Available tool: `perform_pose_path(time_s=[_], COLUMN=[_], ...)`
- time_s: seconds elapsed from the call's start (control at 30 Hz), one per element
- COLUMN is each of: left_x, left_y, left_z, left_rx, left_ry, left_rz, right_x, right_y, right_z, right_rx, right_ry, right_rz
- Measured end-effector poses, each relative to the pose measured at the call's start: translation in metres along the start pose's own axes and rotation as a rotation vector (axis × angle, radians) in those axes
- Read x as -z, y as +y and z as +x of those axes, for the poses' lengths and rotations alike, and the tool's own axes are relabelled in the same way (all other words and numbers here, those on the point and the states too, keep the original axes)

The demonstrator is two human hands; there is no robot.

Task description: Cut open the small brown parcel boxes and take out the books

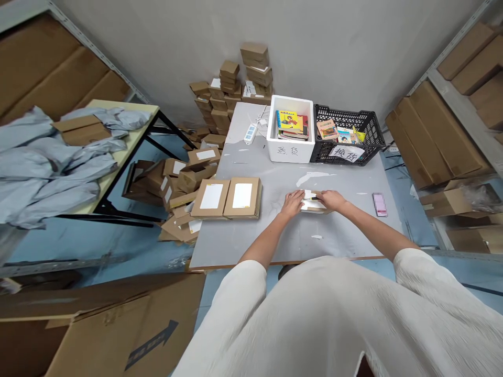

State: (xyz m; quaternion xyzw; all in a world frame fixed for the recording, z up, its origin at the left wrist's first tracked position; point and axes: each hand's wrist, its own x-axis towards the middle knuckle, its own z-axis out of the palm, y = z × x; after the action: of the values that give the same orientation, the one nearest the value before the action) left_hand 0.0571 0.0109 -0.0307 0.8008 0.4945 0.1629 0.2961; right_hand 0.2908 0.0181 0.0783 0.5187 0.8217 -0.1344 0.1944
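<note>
A small cardboard package [313, 206] with a white label lies on the grey table [283, 238], near its front edge. My left hand [293, 203] rests on the package's left side, fingers lying flat and slightly spread. At the package's right side, my right hand [331, 200] is closed round a thin dark cutter [313, 198] whose tip points left across the label. Two stacks of flat cardboard boxes with white labels, a left stack [211, 198] and a right stack [242, 197], stand side by side at the table's left edge.
Behind stand a white foam box [291, 152] and a black crate [365, 149], both holding books. Pink cards [379, 204] lie at the right, a power strip [250, 133] at the back left. Boxes [181, 209] are heaped on the floor beside a table with grey bags [47, 162].
</note>
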Motion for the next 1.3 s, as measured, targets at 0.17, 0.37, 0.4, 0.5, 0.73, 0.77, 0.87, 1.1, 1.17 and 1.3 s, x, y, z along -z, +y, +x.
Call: perform_pose_path(time_s=[0.17, 0.37, 0.4, 0.5, 0.73, 0.77, 0.87, 1.1, 1.17, 1.3], left_x=[0.001, 0.001, 0.001, 0.000, -0.004, -0.005, -0.009, -0.015, -0.015, -0.014], left_y=[0.001, 0.003, 0.003, 0.003, 0.004, 0.007, 0.018, 0.041, 0.044, 0.050], left_z=[0.002, 0.000, 0.000, 0.001, 0.006, 0.007, 0.009, 0.018, 0.021, 0.025], left_rx=[0.014, 0.031, 0.032, 0.041, 0.032, 0.021, -0.017, 0.018, 0.030, 0.049], left_ry=[-0.033, -0.051, -0.051, -0.048, -0.034, -0.032, -0.054, -0.148, -0.176, -0.212], left_rz=[0.027, 0.048, 0.048, 0.049, 0.109, 0.132, 0.179, 0.315, 0.365, 0.416], right_x=[-0.006, -0.011, -0.013, -0.017, -0.031, -0.032, -0.034, -0.028, -0.025, -0.020], right_y=[0.005, 0.029, 0.033, 0.047, 0.080, 0.082, 0.083, 0.076, 0.074, 0.072], right_z=[-0.010, -0.021, -0.022, -0.025, -0.051, -0.054, -0.058, -0.059, -0.060, -0.060], right_rx=[-0.011, -0.024, -0.030, -0.049, -0.124, -0.125, -0.123, -0.117, -0.122, -0.127], right_ry=[0.012, 0.012, 0.017, 0.026, 0.065, 0.062, 0.045, 0.020, 0.003, -0.014], right_rz=[0.020, 0.036, 0.054, 0.094, 0.140, 0.136, 0.100, 0.090, 0.064, 0.048])
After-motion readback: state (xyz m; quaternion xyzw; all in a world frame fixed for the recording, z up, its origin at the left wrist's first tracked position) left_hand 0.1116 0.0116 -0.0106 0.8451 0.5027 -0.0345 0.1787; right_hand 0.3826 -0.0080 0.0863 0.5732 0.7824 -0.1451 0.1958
